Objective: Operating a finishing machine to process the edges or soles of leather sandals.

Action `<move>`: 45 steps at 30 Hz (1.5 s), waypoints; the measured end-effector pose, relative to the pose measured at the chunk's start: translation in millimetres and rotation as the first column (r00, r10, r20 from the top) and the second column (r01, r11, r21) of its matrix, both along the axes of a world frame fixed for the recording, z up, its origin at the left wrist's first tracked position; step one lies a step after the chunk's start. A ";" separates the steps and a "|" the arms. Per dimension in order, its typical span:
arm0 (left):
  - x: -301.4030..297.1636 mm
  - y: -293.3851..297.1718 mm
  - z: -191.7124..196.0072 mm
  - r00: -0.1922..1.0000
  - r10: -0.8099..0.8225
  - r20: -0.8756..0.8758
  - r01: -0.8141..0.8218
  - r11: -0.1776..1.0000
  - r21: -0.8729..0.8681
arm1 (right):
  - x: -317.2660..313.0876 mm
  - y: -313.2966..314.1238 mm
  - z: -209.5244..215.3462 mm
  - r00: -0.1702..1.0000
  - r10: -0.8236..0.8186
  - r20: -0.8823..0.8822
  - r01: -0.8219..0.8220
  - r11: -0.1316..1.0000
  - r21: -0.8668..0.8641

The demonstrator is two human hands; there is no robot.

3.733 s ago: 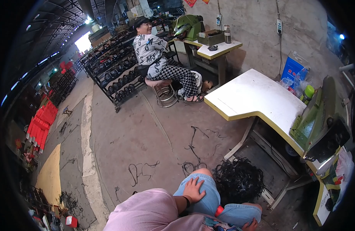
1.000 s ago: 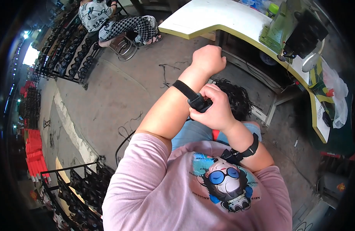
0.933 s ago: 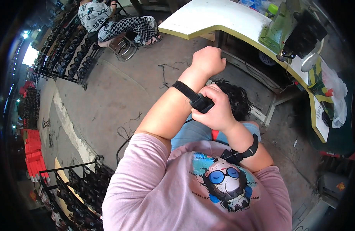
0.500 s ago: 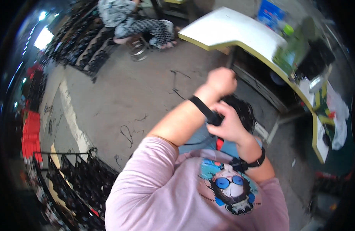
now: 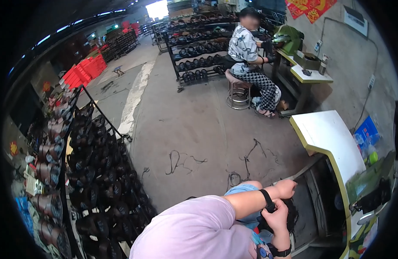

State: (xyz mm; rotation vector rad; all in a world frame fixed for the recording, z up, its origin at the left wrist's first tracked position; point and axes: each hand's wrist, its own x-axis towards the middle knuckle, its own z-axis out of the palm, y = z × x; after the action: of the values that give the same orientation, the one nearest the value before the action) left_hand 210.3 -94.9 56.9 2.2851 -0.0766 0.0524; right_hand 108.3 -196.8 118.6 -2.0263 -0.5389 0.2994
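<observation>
My left forearm reaches out to the right, and my left hand [image 5: 286,188] at its end is curled into a fist with nothing visible in it. Around that wrist runs a black wrist strap [image 5: 266,199] with a dark block on it. My right hand [image 5: 277,216] is closed on this strap, thumb and fingers pressed at the block. A second black strap [image 5: 280,251] circles my right wrist. Beneath both hands, a dark stringy bundle [image 5: 291,216] lies partly hidden by my arms.
A white workbench [image 5: 328,129] with a yellow edge stands close on the right, carrying a green machine [image 5: 367,181]. Racks of dark sandals [image 5: 95,185] fill the left side. Farther off, a person [image 5: 246,47] sits on a stool [image 5: 238,93] at another machine. Black cords [image 5: 175,162] litter the floor.
The view has swung up and left, bringing the seated person and far racks into sight. My right hand stays on the strap at my left wrist.
</observation>
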 end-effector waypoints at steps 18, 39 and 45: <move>49.5 11.0 -22.5 0.818 -0.005 -0.575 -0.575 -0.012 -0.818 | 20.5 -4.4 2.2 0.929 0.155 0.336 -0.152 0.988 -0.036; -500.0 63.9 -81.9 -0.639 0.717 -0.279 -0.768 -0.579 0.274 | 110.1 101.7 -10.3 0.685 0.715 -0.137 -0.719 0.695 0.032; -526.8 16.2 -14.1 -0.939 0.330 -0.100 -0.328 -0.944 -0.033 | 102.1 146.3 -0.4 0.500 0.858 -0.115 -0.866 0.496 -0.061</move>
State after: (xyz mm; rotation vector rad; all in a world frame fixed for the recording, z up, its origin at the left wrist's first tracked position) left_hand -316.5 -78.7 42.8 0.4752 2.6317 1.2452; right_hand 210.4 -50.6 118.2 -1.6614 -1.5326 1.0280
